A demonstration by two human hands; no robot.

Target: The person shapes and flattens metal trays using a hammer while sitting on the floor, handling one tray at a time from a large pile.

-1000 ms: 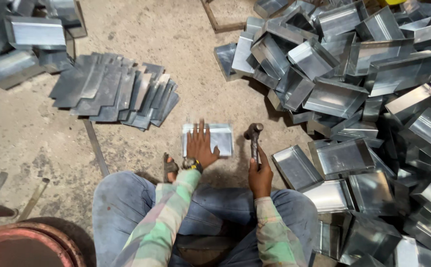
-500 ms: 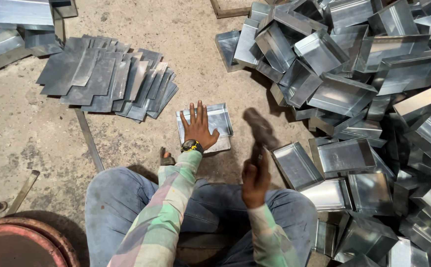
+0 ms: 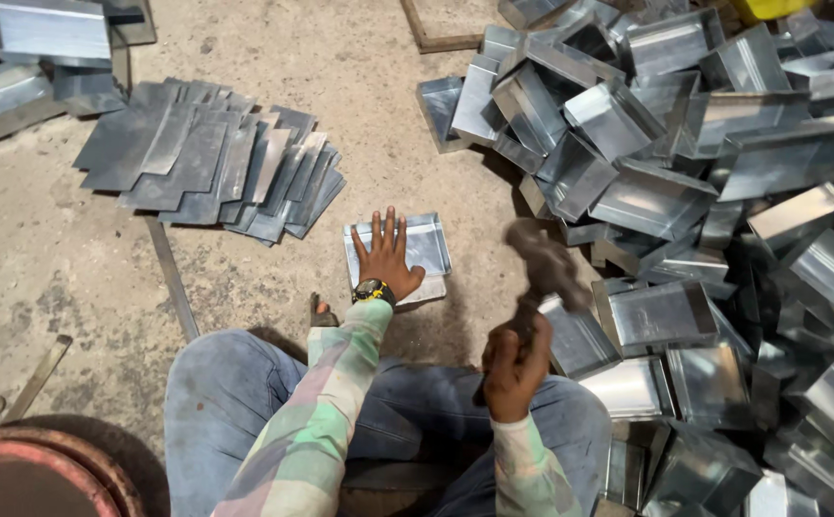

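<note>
My left hand [image 3: 385,255] lies flat with fingers spread on a small sheet-metal tray [image 3: 426,241] that rests on the concrete floor in front of my knees. A watch sits on that wrist. My right hand [image 3: 514,362] grips the handle of a hammer [image 3: 543,265], raised above the floor to the right of the tray, its head blurred by motion. I sit on the floor in blue jeans and a checked shirt.
A big heap of folded metal trays [image 3: 685,172] fills the right side. Flat metal sheets [image 3: 216,158] are fanned out at the upper left, with more metal boxes [image 3: 34,57] behind. A metal strip [image 3: 170,278] lies on the floor; a round rusty rim [image 3: 44,474] is at the bottom left.
My right hand has lifted the hammer from beside the tray up and to the right. My left hand stays pressed on the tray.
</note>
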